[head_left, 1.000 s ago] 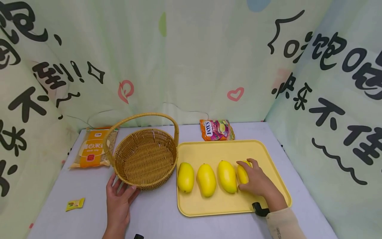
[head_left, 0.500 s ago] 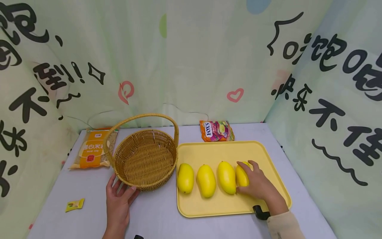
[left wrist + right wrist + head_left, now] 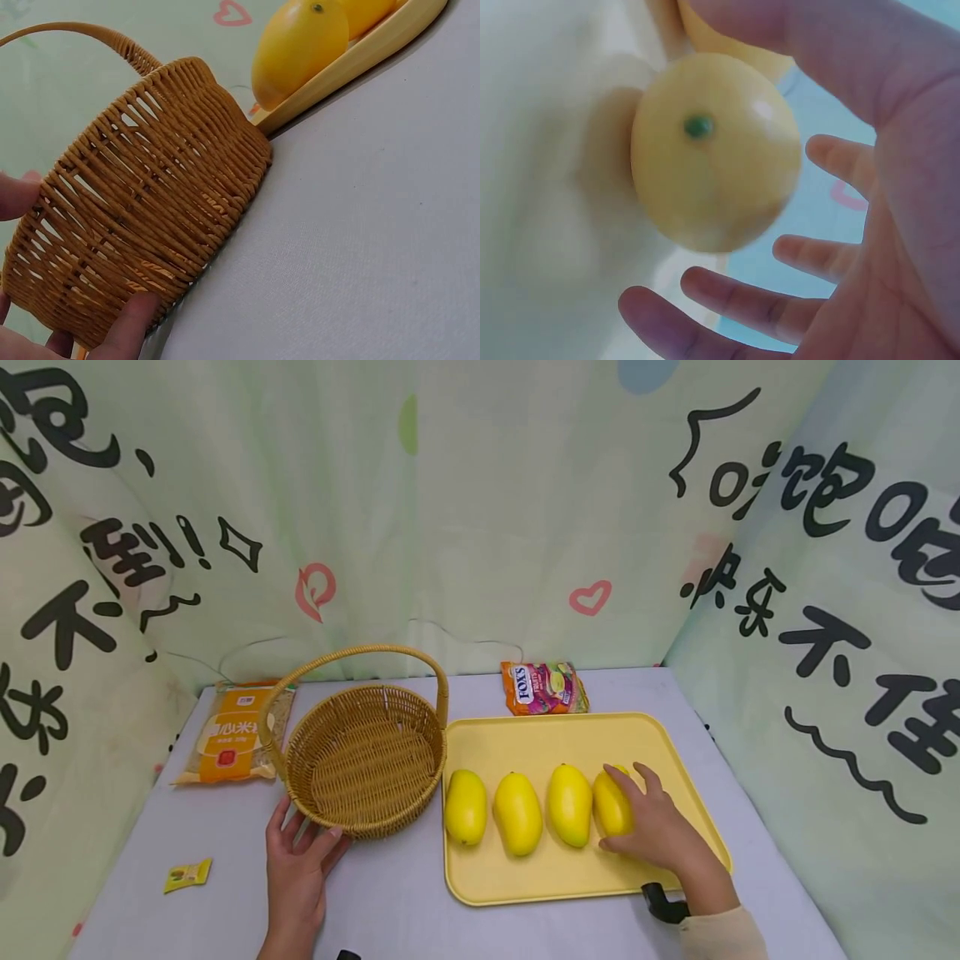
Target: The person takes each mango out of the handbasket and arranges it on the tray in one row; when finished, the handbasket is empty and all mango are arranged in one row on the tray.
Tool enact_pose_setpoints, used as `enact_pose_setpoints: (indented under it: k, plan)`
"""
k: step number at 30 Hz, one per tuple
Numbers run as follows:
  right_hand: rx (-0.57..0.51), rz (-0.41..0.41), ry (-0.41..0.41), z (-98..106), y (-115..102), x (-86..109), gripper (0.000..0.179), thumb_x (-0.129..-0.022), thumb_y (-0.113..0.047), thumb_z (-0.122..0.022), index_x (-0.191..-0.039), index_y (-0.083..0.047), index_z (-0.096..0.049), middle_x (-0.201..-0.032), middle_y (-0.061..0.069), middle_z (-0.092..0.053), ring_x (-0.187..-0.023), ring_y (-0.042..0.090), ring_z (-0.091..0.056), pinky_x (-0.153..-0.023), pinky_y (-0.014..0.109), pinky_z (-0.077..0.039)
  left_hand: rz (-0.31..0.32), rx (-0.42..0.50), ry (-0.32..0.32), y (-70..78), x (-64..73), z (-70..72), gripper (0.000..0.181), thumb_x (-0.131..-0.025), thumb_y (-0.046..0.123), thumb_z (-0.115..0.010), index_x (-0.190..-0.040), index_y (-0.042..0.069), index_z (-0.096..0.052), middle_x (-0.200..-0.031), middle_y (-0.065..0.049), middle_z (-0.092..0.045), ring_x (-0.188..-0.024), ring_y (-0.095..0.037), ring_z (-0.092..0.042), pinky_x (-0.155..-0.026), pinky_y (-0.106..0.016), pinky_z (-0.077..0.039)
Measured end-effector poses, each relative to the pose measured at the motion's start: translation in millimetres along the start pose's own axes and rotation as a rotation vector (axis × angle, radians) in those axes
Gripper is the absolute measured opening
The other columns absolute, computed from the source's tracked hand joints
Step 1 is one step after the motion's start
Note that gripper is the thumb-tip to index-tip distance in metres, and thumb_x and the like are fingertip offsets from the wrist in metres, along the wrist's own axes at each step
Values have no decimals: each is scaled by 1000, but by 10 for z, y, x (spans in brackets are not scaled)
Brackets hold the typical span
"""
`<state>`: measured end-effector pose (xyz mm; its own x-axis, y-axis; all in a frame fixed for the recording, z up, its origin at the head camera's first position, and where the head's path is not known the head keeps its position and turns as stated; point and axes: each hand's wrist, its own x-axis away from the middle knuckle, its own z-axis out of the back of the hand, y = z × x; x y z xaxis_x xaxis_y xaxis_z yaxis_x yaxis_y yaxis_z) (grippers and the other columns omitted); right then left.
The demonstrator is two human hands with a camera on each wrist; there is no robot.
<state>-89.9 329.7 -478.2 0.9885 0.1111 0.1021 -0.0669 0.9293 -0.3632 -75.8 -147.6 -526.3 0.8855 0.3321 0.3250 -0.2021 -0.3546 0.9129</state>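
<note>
A round wicker basket [image 3: 367, 760] with a tall arched handle stands on the left half of the table. My left hand [image 3: 296, 868] holds its near side, the thumb at the rim and the other fingers spread along the lower wall. Several yellow mangoes lie in a row on a yellow tray [image 3: 540, 885]. Around the rightmost mango [image 3: 613, 802], my right hand [image 3: 652, 827] is spread, thumb on the near side and fingers beyond it. The right wrist view shows those fingers loosely bent and apart from the mango's [image 3: 716, 157] green-tipped end.
An orange bag [image 3: 232, 735] lies behind the basket at the left. Beyond the tray is a colourful FOX'S candy bag [image 3: 545, 687]. A small yellow packet [image 3: 187, 875] lies at the front left. Printed curtains [image 3: 480, 527] enclose the table.
My right hand has drawn slightly to the right and opened wider, so more of the rightmost mango shows. The mango beside it has turned a little more upright. My left hand and the basket stay put.
</note>
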Motion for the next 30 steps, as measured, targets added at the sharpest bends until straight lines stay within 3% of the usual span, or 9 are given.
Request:
enact_pose_setpoints:
  k: [11, 18, 22, 26, 30]
  plan:
    - [-46, -70, 85, 135, -101, 302, 103, -82, -34, -90, -163, -11, -31, -160, 40, -21, -128, 63, -51, -99, 74, -52, 4, -13, 8, 5, 20, 4, 97, -98, -6, -66, -166, 42, -17, -172, -6, -26, -144, -21, -46, -92, -31, -64]
    - [-198, -68, 249, 190, -330, 436, 84, -89, -29, -87, -159, -12, -44, -158, 29, -38, -112, 44, -70, -91, 59, -62, 3, -9, 14, 20, 17, -1, 98, -98, -7, -65, -166, 44, -17, -172, -5, -26, -147, -23, -45, -93, -33, -64]
    - [-337, -106, 254, 171, -463, 410, 77, -92, -33, -83, -158, -15, -46, -156, 21, -46, -115, 40, -70, -80, 39, -67, -6, -5, 23, 22, 14, -1, 97, -97, -8, -66, -166, 43, -18, -171, -6, -27, -148, -26, -44, -93, -33, -64]
    - [-462, -114, 252, 104, -596, 363, 72, -94, -31, -82, -155, -16, -49, -155, 16, -51, -114, 35, -70, -72, 24, -64, -14, -34, 76, 37, 24, -5, 96, -95, -6, -69, -166, 39, -23, -170, -7, -27, -148, -26, -44, -89, -27, -64]
    - [-503, -62, 352, 11, -732, 294, 51, -94, -25, -81, -140, -13, -64, -135, 12, -69, -98, 19, -70, -72, 20, -61, -45, -102, 189, 85, 57, -19, 79, -96, 3, -73, -160, 29, -36, -161, -3, -33, -133, -16, -50, -82, -17, -59]
